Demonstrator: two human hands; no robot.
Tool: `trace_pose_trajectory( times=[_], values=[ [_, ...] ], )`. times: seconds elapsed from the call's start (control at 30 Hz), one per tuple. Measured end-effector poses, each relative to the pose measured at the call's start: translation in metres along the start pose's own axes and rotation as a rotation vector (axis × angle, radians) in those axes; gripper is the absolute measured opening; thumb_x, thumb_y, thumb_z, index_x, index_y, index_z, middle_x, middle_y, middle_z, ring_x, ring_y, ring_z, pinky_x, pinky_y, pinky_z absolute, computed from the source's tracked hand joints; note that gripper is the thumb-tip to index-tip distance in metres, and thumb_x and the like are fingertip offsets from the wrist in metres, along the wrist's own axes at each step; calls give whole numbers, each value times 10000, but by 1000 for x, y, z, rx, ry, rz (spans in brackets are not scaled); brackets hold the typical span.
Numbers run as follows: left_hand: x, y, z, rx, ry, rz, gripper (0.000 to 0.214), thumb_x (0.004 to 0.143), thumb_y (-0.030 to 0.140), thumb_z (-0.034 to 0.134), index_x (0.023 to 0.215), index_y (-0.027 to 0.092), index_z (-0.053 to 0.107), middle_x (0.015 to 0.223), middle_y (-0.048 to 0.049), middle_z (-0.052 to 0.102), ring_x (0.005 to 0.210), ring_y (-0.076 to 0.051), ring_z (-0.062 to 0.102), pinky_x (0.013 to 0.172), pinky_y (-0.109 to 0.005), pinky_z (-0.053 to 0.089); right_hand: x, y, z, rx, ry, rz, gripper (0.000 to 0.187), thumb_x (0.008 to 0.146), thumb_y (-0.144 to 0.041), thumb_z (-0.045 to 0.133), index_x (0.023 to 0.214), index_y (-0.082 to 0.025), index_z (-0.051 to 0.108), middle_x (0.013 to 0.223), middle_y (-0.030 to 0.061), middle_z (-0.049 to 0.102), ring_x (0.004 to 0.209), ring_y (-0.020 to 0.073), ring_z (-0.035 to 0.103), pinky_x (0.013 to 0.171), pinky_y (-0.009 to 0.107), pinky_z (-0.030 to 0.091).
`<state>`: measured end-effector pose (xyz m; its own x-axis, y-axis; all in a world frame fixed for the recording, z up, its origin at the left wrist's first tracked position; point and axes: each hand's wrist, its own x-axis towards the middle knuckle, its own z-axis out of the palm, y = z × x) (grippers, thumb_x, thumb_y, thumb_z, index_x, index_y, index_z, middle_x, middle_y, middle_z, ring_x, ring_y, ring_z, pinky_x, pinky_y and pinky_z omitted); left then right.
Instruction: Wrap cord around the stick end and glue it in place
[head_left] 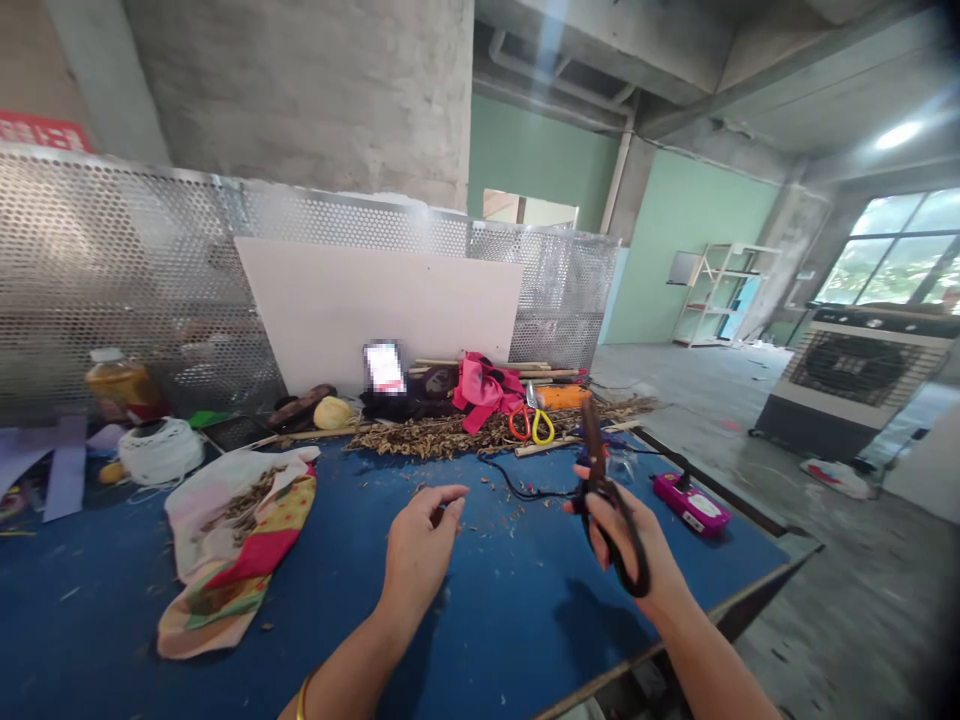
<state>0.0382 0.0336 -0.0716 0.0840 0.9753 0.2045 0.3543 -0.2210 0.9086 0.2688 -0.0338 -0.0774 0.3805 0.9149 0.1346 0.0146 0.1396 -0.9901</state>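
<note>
My right hand (637, 550) grips a pair of dark scissors (621, 550), its fingers in the black handle loops. The brown blades point up and away, closed together. Above the middle of the blue tabletop, my left hand (424, 540) has its thumb and index finger drawn together; anything between them is too small or hidden to make out. Beyond both hands lies a long heap of dried brown plant stalks (420, 438). On top of it rest a red-and-yellow-handled pair of scissors (541, 427) and a bright pink cloth (484, 390). To the left, a patterned cloth (277, 540) bears dried pieces (244, 510).
A purple power strip (690, 503) with a black plug sits near the right edge. White twine (161, 452), a bottle (124, 385) and purple strips (66, 470) stand at left. A lit phone (386, 368) leans before a white board (390, 300). Crumbs dot the blue tabletop (337, 610).
</note>
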Motion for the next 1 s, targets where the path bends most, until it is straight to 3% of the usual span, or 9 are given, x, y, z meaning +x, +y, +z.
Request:
trace_pose_trajectory(
  times=[0.07, 0.13, 0.27, 0.4, 0.53, 0.67, 0.77, 0.87, 1.0],
  values=[
    [0, -2, 1, -15, 38, 21, 303, 784, 369, 514, 955, 207, 706, 857, -24, 696, 662, -162, 621, 659, -288, 504, 1, 9, 8, -448, -22, -54, 659, 678, -460, 719, 1246, -180, 537, 834, 55, 716, 625, 188, 631, 532, 285, 463],
    [1, -5, 1, -14, 61, 27, 301, 797, 353, 505, 971, 207, 702, 894, -27, 699, 672, -159, 628, 676, -293, 506, 2, 15, 19, -853, -92, -139, 642, 686, -346, 709, 1277, -183, 521, 933, 85, 728, 859, 268, 675, 688, 336, 493],
    [0, -11, 4, 35, 59, 18, 276, 815, 315, 497, 961, 218, 709, 887, -22, 698, 688, -157, 627, 685, -289, 502, 4, 23, 42, -1290, -280, -254, 589, 727, -236, 653, 1292, -163, 502, 1033, 135, 719, 899, 278, 692, 716, 326, 489],
    [4, -11, 2, 124, 54, 42, 252, 822, 261, 507, 959, 223, 715, 896, -22, 707, 719, -153, 634, 698, -274, 497, 10, 25, 47, -1354, -385, -315, 485, 748, -207, 630, 1223, -152, 552, 1025, 132, 717, 905, 277, 692, 705, 322, 498],
    [27, 0, -10, 295, -3, 49, 248, 834, 256, 518, 974, 224, 720, 909, -18, 735, 801, -159, 658, 728, -257, 496, 19, 18, 42, -1383, -460, -432, 347, 813, -226, 577, 1156, -177, 600, 997, 110, 723, 905, 291, 686, 709, 355, 508],
    [60, 5, -20, 425, -26, 57, 212, 815, 256, 565, 942, 241, 733, 948, -11, 742, 888, -179, 661, 774, -266, 485, 31, 9, 54, -1164, -302, -570, 346, 910, -341, 478, 1225, -213, 544, 1034, 89, 709, 897, 249, 685, 715, 341, 520],
    [78, -5, -22, 552, -30, 33, 179, 804, 229, 597, 918, 235, 734, 952, -38, 734, 907, -202, 657, 789, -294, 488, 40, 13, 75, -1002, -224, -667, 430, 926, -403, 453, 1309, -208, 470, 1053, 99, 696, 893, 224, 681, 723, 324, 527],
    [94, -24, -30, 669, -7, 1, 143, 864, 234, 578, 924, 203, 703, 1002, -58, 701, 946, -197, 639, 844, -339, 495, 43, 32, 93, -1052, -406, -775, 393, 921, -339, 460, 1275, -179, 517, 986, 112, 699, 870, 256, 672, 731, 373, 531],
    [116, -45, -55, 809, 92, -47, 274, 912, 341, 551, 1115, 163, 598, 1143, -81, 616, 985, -197, 609, 853, -414, 516, 42, 64, 100, -1038, -629, -853, 389, 866, -240, 537, 1251, -184, 560, 938, 97, 697, 865, 257, 659, 777, 397, 531]
  ],
)
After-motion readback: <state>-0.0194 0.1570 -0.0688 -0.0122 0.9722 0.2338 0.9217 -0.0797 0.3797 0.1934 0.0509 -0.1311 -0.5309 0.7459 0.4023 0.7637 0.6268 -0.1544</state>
